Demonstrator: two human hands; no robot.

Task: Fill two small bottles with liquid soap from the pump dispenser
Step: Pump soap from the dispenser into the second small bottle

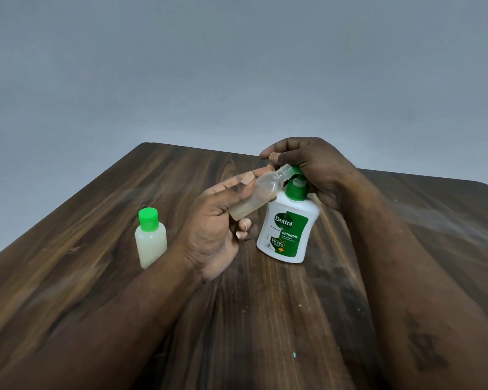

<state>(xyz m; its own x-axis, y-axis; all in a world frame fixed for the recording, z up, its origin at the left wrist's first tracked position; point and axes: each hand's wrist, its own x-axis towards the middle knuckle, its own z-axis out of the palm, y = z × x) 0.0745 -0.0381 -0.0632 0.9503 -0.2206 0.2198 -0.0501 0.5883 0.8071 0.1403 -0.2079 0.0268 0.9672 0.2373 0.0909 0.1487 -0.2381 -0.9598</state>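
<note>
A white pump dispenser (pixel 289 229) with a green label and green pump stands on the wooden table (pixel 265 319). My right hand (pixel 313 167) is curled over the pump head from above and behind. My left hand (pixel 217 220) grips a small clear uncapped bottle (pixel 261 192), tilted, its open neck held against the green nozzle. A little pale liquid lies in the bottle's lower end. A second small bottle (pixel 150 239), full of whitish soap and closed with a green cap, stands upright to the left.
The dark wooden table has a rounded far corner (pixel 147 144) and a far edge running right behind the hands. A plain grey wall (pixel 237 66) rises behind it. Small crumbs dot the near tabletop.
</note>
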